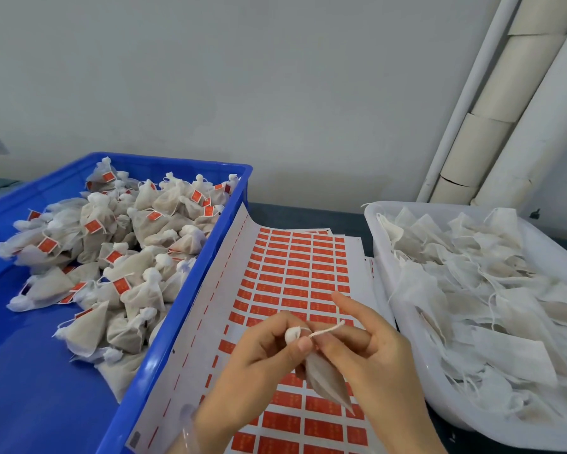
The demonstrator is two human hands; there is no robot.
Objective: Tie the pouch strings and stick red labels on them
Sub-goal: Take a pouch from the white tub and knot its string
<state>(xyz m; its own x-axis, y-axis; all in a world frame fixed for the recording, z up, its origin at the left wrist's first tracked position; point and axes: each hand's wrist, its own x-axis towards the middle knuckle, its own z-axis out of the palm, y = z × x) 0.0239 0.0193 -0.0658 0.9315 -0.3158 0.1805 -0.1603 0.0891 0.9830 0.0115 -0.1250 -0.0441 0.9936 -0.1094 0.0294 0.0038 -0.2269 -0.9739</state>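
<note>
A small white pouch [328, 376] hangs between both hands above the sheet of red labels [295, 273]. My left hand [259, 358] pinches its gathered neck, where a white tuft sticks out. My right hand [373, 352] holds the pouch's string [328, 329], which runs up and to the right from the neck; its index finger points upward. The pouch body hangs down below my fingers, over the sheet. No label is on this pouch.
A blue crate [210, 257] at left holds several tied pouches with red labels. A white tub [383, 257] at right holds several flat untied pouches with loose strings. A grey wall and pale pipes [491, 126] stand behind the table.
</note>
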